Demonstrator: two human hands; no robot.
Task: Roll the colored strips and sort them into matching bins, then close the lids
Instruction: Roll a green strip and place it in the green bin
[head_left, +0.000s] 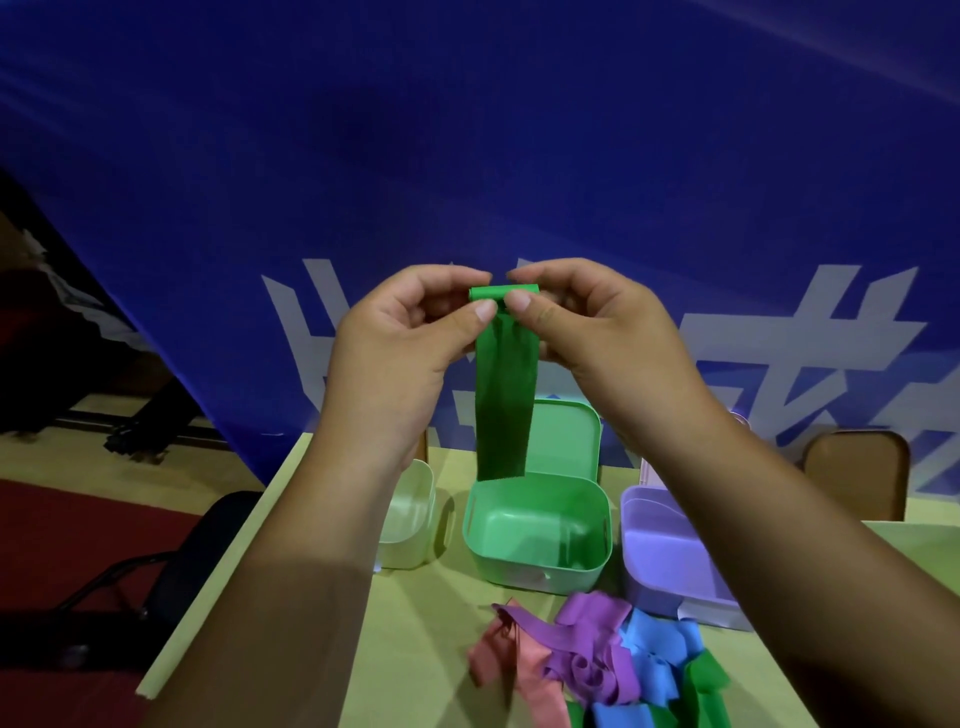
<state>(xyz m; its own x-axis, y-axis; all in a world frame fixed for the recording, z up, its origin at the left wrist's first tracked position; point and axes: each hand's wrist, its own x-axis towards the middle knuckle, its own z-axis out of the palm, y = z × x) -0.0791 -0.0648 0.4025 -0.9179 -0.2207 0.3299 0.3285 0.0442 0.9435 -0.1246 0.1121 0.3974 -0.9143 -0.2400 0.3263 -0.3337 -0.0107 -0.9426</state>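
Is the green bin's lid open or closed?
Open: the lid stands upright behind the green bin, whose inside shows.

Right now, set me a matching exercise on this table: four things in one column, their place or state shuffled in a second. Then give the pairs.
Things:
1. long green fabric strip
2. green plastic bin
3. pale cream plastic bin
4. heap of loose pink, purple, blue and green strips

Places or states:
A. leftmost in the row of bins
B. lying on the yellow-green table, nearest the camera
C. pinched by the left hand and right hand, top end rolled, rest hanging
D. middle of the row, lid standing open

Pairs: 1-C, 2-D, 3-A, 4-B.
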